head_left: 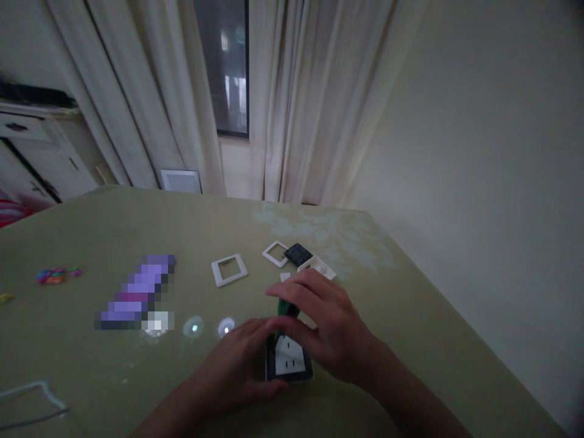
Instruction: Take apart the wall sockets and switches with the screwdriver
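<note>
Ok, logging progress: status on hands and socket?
Right hand gripping green handle above socket. Left hand at socket's left edge. Hands cover socket's far end. White frame lies apart, beyond.

So the left hand point(232, 365) has a wall socket point(289, 356) with a dark border held between thumb and fingers, and the right hand point(335, 322) is gripping a green-handled tool point(286, 307) right over it, tip's hidden though. Just past that on the bench point(410, 340) there's a white square frame point(230, 280), then a second white frame point(271, 260), a dark panel point(298, 254) and a white box point(319, 266) bunched together. Purple thing point(139, 292) off left is pixelated. Pale curtains point(314, 91) behind.
</note>
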`<state>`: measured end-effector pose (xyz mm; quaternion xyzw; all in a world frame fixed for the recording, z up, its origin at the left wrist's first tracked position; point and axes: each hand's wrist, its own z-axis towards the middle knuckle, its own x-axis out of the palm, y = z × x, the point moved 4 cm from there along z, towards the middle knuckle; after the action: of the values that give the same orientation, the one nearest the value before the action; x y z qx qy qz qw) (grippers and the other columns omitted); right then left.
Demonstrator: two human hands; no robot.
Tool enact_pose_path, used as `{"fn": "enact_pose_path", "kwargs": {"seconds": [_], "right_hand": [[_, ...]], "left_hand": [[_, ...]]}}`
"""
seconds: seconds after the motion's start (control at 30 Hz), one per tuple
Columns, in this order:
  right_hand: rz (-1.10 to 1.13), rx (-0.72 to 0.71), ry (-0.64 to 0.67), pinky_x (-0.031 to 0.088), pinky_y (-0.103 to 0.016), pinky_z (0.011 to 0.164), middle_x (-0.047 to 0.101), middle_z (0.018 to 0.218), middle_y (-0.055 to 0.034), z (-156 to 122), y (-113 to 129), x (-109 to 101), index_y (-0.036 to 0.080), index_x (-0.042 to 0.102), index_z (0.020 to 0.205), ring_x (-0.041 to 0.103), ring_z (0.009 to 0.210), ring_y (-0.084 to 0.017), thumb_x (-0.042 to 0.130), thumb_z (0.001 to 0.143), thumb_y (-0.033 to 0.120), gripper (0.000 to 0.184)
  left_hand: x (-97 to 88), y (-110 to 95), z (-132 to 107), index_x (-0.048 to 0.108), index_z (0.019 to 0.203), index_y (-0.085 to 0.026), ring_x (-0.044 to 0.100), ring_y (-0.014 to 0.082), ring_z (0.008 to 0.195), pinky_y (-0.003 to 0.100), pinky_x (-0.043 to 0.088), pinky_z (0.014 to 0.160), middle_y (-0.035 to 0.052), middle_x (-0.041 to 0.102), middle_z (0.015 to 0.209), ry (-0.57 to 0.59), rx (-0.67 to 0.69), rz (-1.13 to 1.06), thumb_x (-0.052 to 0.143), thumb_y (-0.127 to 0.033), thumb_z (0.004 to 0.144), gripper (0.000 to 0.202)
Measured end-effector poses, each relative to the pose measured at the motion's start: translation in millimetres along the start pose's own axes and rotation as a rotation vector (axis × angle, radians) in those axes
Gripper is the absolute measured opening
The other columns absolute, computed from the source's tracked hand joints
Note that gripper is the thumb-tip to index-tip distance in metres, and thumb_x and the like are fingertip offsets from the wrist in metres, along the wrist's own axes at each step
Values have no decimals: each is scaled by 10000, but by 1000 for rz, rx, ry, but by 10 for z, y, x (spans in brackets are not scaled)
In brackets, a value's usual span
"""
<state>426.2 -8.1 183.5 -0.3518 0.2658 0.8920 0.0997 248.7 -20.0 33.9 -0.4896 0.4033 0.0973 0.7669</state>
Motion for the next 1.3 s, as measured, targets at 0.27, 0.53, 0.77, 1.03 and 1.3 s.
{"fn": "enact_pose_path", "kwargs": {"seconds": [0.27, 0.53, 0.77, 1.03, 1.3], "right_hand": [[177, 78, 11, 575, -274, 938, 773, 1067, -51, 4, -14, -48, 183, 776, 1191, 729, 990, -179, 788, 1011, 223, 186], [299, 69, 209, 502, -277, 1155, 753, 1386, -72, 9, 50, -37, 217, 663, 1479, 682, 1314, -175, 693, 1057, 125, 433], [197, 103, 14, 577, -307, 993, 756, 1156, -78, -11, 43, 3, 207, 772, 1312, 729, 1082, -198, 764, 1029, 237, 285], [227, 124, 129, 568, -273, 969, 762, 1144, -48, -33, 75, -68, 226, 781, 1248, 727, 1070, -173, 731, 1034, 139, 236], [234, 132, 237, 515, -277, 1085, 764, 1317, -42, -25, 50, -72, 260, 662, 1444, 696, 1221, -171, 700, 1061, 150, 400]], "left_hand": [[11, 5, 13, 674, 1368, -288, 765, 371, 1091, 497, 621, 984, 90, 789, 1273, 32, -10, 36, 910, -352, 782, 635], [20, -14, 22, 658, 1396, -284, 743, 384, 1202, 514, 593, 1054, 106, 771, 1360, 64, -20, 32, 930, -339, 774, 682], [47, 2, 22, 659, 1407, -278, 739, 384, 1194, 508, 593, 1050, 104, 772, 1357, 39, -32, 20, 936, -332, 760, 706], [42, 8, 24, 633, 1421, -288, 729, 378, 1215, 511, 575, 1069, 104, 762, 1371, 45, -8, 20, 923, -361, 783, 704], [36, 7, 38, 667, 1379, -279, 730, 361, 1196, 495, 569, 1069, 91, 769, 1326, 69, -48, 1, 918, -358, 770, 664]]}}
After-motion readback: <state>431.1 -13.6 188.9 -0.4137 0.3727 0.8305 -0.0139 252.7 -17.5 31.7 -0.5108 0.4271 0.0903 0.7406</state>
